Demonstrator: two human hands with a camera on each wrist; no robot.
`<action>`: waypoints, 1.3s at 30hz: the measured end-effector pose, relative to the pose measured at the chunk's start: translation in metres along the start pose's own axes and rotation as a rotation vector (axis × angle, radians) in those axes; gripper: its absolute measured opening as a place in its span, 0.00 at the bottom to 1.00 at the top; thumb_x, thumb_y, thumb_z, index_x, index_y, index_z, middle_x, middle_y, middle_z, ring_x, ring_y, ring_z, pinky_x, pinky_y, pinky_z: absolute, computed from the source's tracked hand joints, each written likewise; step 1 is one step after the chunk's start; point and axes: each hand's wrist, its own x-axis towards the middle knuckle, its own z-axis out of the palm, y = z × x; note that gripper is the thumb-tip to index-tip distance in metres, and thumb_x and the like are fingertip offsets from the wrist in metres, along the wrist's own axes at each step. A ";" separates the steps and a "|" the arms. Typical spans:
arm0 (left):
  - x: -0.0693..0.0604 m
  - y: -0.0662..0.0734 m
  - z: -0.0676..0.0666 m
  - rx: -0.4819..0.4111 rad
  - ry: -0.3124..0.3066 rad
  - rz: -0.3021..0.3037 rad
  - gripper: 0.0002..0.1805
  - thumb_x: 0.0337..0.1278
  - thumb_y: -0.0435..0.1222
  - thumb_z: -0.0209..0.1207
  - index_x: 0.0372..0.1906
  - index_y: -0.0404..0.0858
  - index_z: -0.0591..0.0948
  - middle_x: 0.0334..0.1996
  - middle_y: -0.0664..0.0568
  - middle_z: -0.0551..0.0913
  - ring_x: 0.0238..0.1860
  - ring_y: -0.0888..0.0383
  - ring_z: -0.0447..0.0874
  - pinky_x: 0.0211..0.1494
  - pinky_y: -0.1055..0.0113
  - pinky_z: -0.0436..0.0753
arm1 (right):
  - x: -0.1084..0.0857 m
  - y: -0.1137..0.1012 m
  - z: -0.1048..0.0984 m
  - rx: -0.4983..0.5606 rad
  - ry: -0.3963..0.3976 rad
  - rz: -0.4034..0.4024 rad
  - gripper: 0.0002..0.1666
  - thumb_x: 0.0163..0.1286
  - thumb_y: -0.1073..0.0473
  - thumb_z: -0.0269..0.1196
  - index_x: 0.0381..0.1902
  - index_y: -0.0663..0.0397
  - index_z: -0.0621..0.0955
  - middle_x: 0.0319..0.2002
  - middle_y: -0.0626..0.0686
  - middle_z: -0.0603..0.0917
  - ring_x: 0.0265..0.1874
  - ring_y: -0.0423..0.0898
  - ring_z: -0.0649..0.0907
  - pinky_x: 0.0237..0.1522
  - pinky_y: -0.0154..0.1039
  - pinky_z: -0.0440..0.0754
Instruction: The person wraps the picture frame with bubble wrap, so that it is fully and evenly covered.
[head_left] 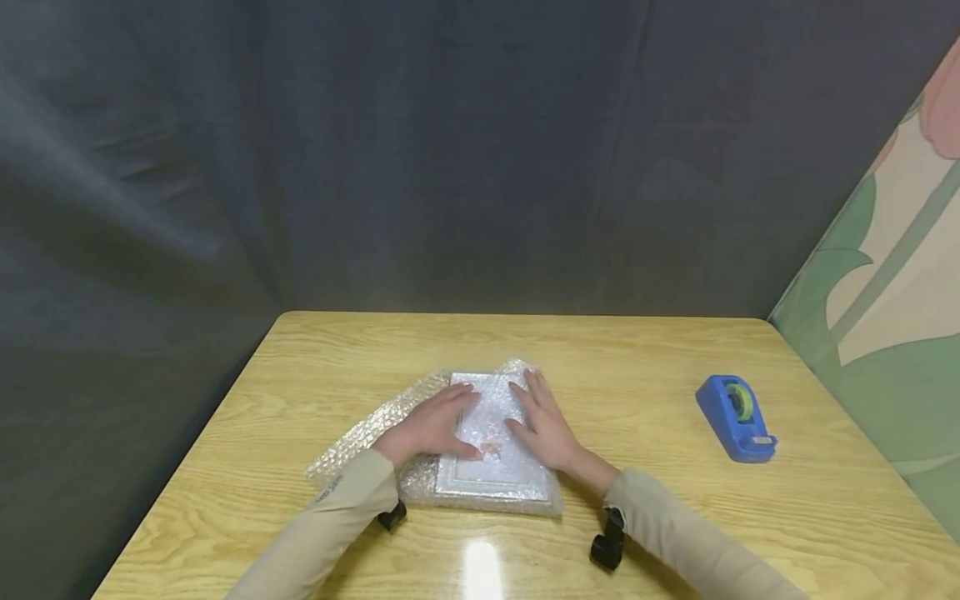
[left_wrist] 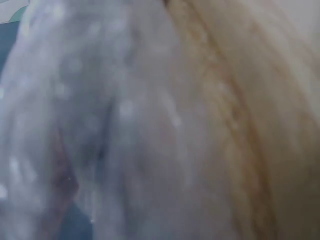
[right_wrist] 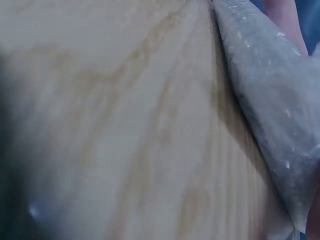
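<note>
A flat, light-coloured rectangular frame (head_left: 480, 482) lies on the table, partly covered by clear bubble wrap (head_left: 375, 425) that spreads out to its left. My left hand (head_left: 433, 423) rests on the frame's left side, fingers extended. On the right side, my right hand (head_left: 546, 425) lies on the wrap with its fingers spread. Blurred bubble wrap (left_wrist: 140, 130) fills much of the left wrist view. In the right wrist view the wrapped edge (right_wrist: 275, 95) rests on the wood, with part of a hand beyond it.
A blue tape dispenser (head_left: 737, 421) with a greenish roll stands at the right of the wooden table (head_left: 630, 358). Dark cloth (head_left: 465, 158) hangs behind and to the left. A flower-patterned surface (head_left: 900, 333) is at the right edge.
</note>
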 end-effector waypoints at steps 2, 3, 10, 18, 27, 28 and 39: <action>0.000 0.000 0.000 0.003 0.007 -0.013 0.54 0.32 0.59 0.66 0.67 0.40 0.60 0.68 0.47 0.56 0.68 0.50 0.51 0.68 0.53 0.56 | 0.002 -0.002 0.002 -0.017 -0.001 -0.002 0.34 0.59 0.54 0.59 0.60 0.68 0.67 0.65 0.71 0.56 0.65 0.67 0.52 0.62 0.64 0.52; 0.000 0.000 0.000 0.007 0.008 -0.022 0.54 0.31 0.59 0.67 0.67 0.40 0.60 0.68 0.48 0.56 0.68 0.50 0.52 0.68 0.53 0.56 | 0.003 -0.003 0.002 -0.026 -0.006 0.000 0.34 0.59 0.54 0.58 0.60 0.67 0.67 0.65 0.71 0.56 0.65 0.67 0.52 0.62 0.64 0.51; -0.002 -0.001 0.001 0.017 0.021 -0.028 0.56 0.29 0.61 0.66 0.68 0.40 0.59 0.68 0.47 0.58 0.67 0.49 0.54 0.67 0.52 0.58 | 0.009 -0.005 0.007 -0.059 -0.064 -0.026 0.34 0.61 0.50 0.57 0.61 0.63 0.67 0.66 0.66 0.58 0.66 0.63 0.53 0.63 0.64 0.47; -0.002 -0.002 0.003 0.025 0.042 -0.010 0.54 0.31 0.61 0.66 0.68 0.43 0.59 0.67 0.45 0.58 0.67 0.48 0.54 0.66 0.51 0.59 | 0.011 -0.007 0.007 -0.079 -0.092 -0.048 0.31 0.61 0.51 0.58 0.58 0.64 0.71 0.64 0.68 0.60 0.64 0.64 0.57 0.61 0.68 0.48; 0.000 0.001 0.001 0.057 0.019 0.001 0.45 0.36 0.60 0.64 0.63 0.43 0.68 0.67 0.43 0.58 0.67 0.47 0.54 0.65 0.48 0.59 | 0.017 0.001 -0.009 0.038 -0.301 -0.080 0.36 0.59 0.49 0.60 0.61 0.65 0.68 0.66 0.69 0.55 0.66 0.65 0.50 0.61 0.69 0.38; 0.000 0.001 0.001 0.056 0.019 0.000 0.45 0.36 0.60 0.64 0.63 0.43 0.68 0.67 0.43 0.58 0.67 0.46 0.55 0.65 0.48 0.59 | 0.017 0.002 -0.012 0.056 -0.341 -0.089 0.38 0.58 0.49 0.61 0.61 0.65 0.67 0.66 0.69 0.55 0.66 0.66 0.49 0.60 0.69 0.36; 0.004 0.004 0.002 0.026 0.010 -0.013 0.45 0.37 0.60 0.63 0.64 0.44 0.67 0.68 0.45 0.56 0.67 0.48 0.53 0.66 0.48 0.58 | 0.011 0.004 -0.009 -0.055 -0.312 -0.117 0.41 0.58 0.42 0.60 0.62 0.63 0.67 0.66 0.67 0.55 0.66 0.65 0.51 0.61 0.68 0.37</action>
